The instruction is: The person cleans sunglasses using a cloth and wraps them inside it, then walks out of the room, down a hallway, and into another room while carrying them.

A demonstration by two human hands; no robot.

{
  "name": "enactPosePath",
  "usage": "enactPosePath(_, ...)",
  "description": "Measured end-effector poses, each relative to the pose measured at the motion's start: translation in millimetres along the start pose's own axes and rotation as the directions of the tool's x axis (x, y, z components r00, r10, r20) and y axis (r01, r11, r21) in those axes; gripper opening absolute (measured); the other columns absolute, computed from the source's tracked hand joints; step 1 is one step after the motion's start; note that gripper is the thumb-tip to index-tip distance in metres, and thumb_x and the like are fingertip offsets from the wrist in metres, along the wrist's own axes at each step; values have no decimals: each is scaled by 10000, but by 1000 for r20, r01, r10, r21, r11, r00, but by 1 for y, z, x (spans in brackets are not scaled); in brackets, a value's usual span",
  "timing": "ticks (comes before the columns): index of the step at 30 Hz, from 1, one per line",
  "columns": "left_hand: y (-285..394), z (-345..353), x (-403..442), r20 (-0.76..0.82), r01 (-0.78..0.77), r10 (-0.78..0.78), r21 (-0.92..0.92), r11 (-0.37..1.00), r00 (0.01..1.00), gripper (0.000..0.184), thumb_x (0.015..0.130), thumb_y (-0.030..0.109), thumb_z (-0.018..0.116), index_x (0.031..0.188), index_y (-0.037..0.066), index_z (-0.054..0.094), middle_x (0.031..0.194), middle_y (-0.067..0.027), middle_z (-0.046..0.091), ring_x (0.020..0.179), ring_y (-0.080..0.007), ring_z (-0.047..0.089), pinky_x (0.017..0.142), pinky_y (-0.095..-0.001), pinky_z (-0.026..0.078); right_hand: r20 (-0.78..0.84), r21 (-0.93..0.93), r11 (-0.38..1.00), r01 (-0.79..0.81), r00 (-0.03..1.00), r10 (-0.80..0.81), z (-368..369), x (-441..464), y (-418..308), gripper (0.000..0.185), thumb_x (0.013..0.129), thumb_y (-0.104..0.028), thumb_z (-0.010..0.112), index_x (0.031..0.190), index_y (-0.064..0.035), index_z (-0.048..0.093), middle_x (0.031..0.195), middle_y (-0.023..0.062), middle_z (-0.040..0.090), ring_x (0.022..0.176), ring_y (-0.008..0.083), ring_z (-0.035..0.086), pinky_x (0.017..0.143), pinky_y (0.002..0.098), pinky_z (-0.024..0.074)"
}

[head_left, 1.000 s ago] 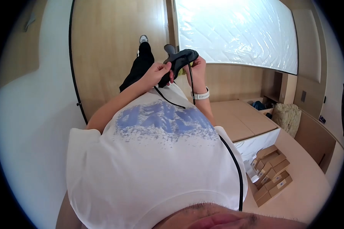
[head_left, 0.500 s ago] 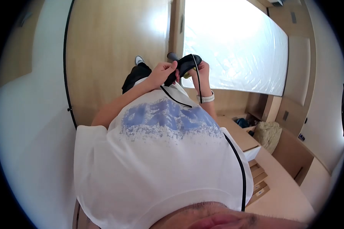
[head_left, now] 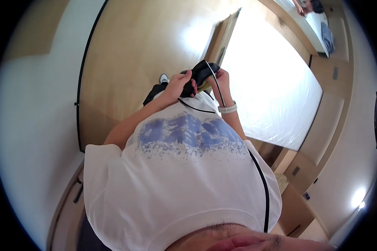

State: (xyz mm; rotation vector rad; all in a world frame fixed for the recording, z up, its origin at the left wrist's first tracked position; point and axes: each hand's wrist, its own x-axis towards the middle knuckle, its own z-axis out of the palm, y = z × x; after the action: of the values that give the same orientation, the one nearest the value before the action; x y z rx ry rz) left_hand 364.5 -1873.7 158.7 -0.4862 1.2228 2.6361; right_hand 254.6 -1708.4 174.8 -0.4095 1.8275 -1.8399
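Observation:
In front of my waist, both hands are closed on a curved black object (head_left: 200,74) with a yellow-green part (head_left: 204,87) at its underside; its exact kind I cannot make out. My left hand (head_left: 179,87) grips its near left side, thumb on top. My right hand (head_left: 222,78), with a pale watch (head_left: 227,108) at the wrist, pinches its right end. A thin cord (head_left: 215,83), light at the top and black below, hangs across the object towards the watch. Another black cord (head_left: 197,109) lies against my white shirt (head_left: 184,175). My right fingertips are partly hidden.
A plastic-wrapped mattress (head_left: 272,83) lies in a wooden bed frame to the right. Beyond it, at the top right, another person's hand (head_left: 300,10) shows near a folded grey-blue cloth (head_left: 327,37). A wall (head_left: 42,125) stands at left, and a wooden floor (head_left: 134,42) lies ahead.
The view has turned, so the mattress appears tilted and the other person has come into sight at the top right. Both hands keep hold of the black object, with little change in grip.

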Motion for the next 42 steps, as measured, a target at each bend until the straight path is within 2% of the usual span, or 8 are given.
enactPosePath(10, 14, 11, 39, -92, -107, 112, 57, 993, 989, 593, 1043, 527, 417, 772, 24, 578, 749, -102, 634, 687, -212, 643, 618, -333, 528, 126, -19, 995, 96, 988, -93, -11, 73, -1, 202, 756, 39, 719, 955, 23, 697, 838, -22, 683, 742, 60, 609, 663, 224, 499)
enactPosePath(15, 7, 12, 53, -51, -196, 194, -28, 980, 980, 580, 1045, 521, 419, 756, 30, 526, 749, -110, 599, 701, -241, 629, 608, -356, 526, 142, 92, 987, 133, 979, -146, -21, 83, -14, 250, 775, 124, 565, 976, 43, 689, 938, 34, 711, 863, 94, 629, 790, 250, 504)
enactPosePath(19, -1, 8, 63, -13, -128, 128, 15, 992, 992, 573, 1051, 507, 414, 757, 28, 526, 746, -113, 602, 699, -240, 628, 611, -356, 528, 73, 62, 991, 117, 990, -121, -23, 75, -13, 266, 781, 127, 551, 990, 36, 689, 948, 34, 710, 859, 94, 635, 779, 248, 509)
enactPosePath(23, 12, 14, 73, -42, -116, 116, -2, 993, 992, 571, 1052, 502, 415, 758, 26, 531, 751, -125, 616, 699, -239, 629, 620, -350, 528, 100, 25, 987, 158, 982, -160, -30, 81, -1, 163, 826, 68, 658, 982, 33, 688, 893, 12, 705, 788, 77, 630, 693, 232, 508)
enactPosePath(26, 7, 6, 64, -45, -121, 120, -10, 993, 992, 577, 1050, 506, 417, 759, 22, 535, 759, -131, 627, 695, -239, 634, 629, -348, 530, 164, 49, 999, 20, 986, -28, -27, 73, 1, 142, 830, 66, 657, 962, 28, 693, 870, 6, 703, 775, 71, 627, 691, 224, 503)
enactPosePath(30, 9, 7, 72, 23, -56, 55, 89, 994, 998, 581, 1051, 505, 415, 764, 15, 538, 768, -135, 635, 699, -245, 646, 637, -351, 536, -31, 91, 983, 157, 988, -154, -24, 77, -3, 127, 809, 58, 669, 929, 27, 698, 833, 14, 696, 730, 76, 625, 651, 230, 500)
enactPosePath(36, -2, 1, 72, -89, 18, -16, 22, 1000, 996, 577, 1058, 496, 406, 771, 11, 530, 764, -136, 623, 706, -247, 639, 617, -364, 539, 146, 59, 998, 8, 989, -17, -29, 68, 8, 172, 769, 84, 638, 926, 34, 690, 830, 15, 689, 728, 86, 620, 645, 229, 499)
enactPosePath(42, -16, -4, 82, 37, -46, 45, 21, 999, 998, 589, 1061, 495, 399, 777, -1, 542, 732, -135, 622, 662, -235, 642, 580, -349, 534, -4, 114, 992, 62, 998, -62, -37, 79, 18, 196, 784, 101, 619, 948, 41, 707, 873, 5, 701, 752, 73, 623, 665, 239, 513)
